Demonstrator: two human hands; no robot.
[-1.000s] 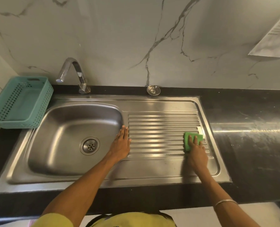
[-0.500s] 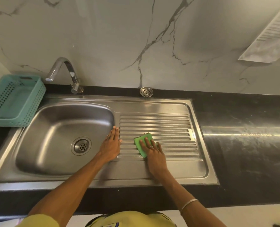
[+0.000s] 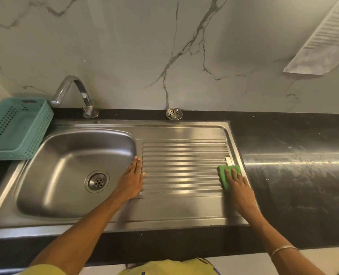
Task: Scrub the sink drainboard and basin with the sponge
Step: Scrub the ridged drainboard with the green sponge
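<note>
While the head view looked down on the counter, the scene read as follows.
Right hand (image 3: 239, 187): fingers straight and flat, pressing the green sponge (image 3: 225, 173) onto the right end of the ribbed drainboard (image 3: 184, 167); a ring showed on one finger, a bangle (image 3: 283, 250) on the wrist.
Left hand (image 3: 134, 180): fingers straight and together, palm flat on the strip between basin (image 3: 65, 165) and drainboard, holding nothing.
Basin: left of the drainboard, drain (image 3: 97, 181) at its floor.
Tap (image 3: 75, 94): curved spout behind the basin.
Basket (image 3: 35, 135): teal, perforated, at the sink's left rear corner.
Strainer (image 3: 174, 113): loose on the black counter (image 3: 293, 175) behind the drainboard.
Paper sheet (image 3: 323, 40): fixed to the marble wall, upper right; printed lines too blurred to read.
</note>
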